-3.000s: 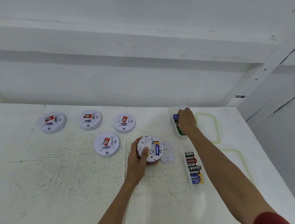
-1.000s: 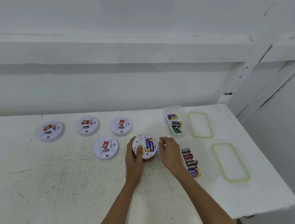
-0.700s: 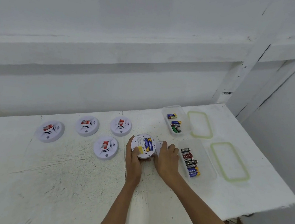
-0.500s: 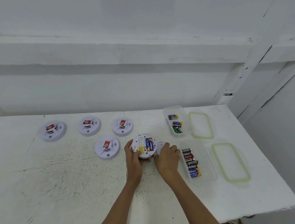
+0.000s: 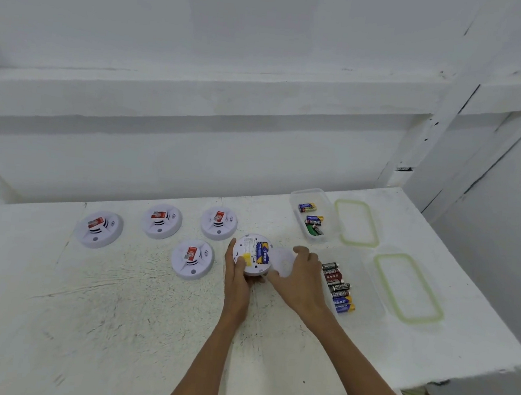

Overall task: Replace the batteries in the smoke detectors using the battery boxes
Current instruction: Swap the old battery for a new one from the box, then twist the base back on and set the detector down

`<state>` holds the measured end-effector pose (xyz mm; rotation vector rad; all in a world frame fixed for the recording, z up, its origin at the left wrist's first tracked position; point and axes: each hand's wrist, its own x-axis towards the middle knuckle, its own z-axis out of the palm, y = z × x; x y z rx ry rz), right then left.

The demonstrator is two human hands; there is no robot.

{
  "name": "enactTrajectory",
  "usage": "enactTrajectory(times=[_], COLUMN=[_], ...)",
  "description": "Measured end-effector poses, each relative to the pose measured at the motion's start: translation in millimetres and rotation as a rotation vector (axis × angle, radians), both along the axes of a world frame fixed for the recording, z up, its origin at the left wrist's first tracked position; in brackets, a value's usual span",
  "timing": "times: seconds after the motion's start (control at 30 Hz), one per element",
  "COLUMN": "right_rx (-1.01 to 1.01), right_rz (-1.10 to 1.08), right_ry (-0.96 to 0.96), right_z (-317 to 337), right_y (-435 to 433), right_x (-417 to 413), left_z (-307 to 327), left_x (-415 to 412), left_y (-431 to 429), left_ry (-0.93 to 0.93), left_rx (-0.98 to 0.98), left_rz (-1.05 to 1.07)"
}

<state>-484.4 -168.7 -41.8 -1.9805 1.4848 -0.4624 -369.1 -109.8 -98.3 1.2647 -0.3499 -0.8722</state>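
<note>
left hand (image 5: 238,277): fingers and thumb wrapped round the near-left rim of the round white plastic smoke detector (image 5: 252,255), which is back side up with blue batteries sitting in its bay
right hand (image 5: 304,276): pinching the thin round white cover plate (image 5: 282,260), tilted over the detector's right edge
how i'd do it: brace with the left hand, lay the plate flat, centre it, then twist gently, no forcing
right of the grip: clear plastic box holding a row of batteries (image 5: 367,288), close by
left of the grip: four white face-up detectors (image 5: 192,259), probably still to do
beyond the grip: smaller clear box with a few batteries (image 5: 311,192)

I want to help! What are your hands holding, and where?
The left hand grips the upturned smoke detector by its near-left rim; the right hand holds the round white cover by its right edge.
</note>
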Motion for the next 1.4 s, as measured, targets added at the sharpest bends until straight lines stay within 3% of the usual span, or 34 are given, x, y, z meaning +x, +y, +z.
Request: enactTrajectory(times=[0.3,0.5,0.63,0.97,1.4], right_rx=[0.013,0.040,0.050,0.038,-0.081], right_rz=[0.256,0.420,0.507,0.509,0.623], right_ry=[-0.135,-0.073,-0.053,-0.102,0.006], right_z=[2,1,4,3,-2], right_y=[-16,-38,-47,-46,-58], right_x=[12,8,2,5,-1], left_z=[3,13,9,9,10], left_x=[1,6,8,8,8], left_y=[0,-2,-2,0,2], left_ry=[-0.038,0.037,-0.036,-0.094,-0.098], left_rx=[0.023,0.031,0.039,0.048,0.035], left_rz=[-0.074,-0.137,-0.225,-0.262,-0.259])
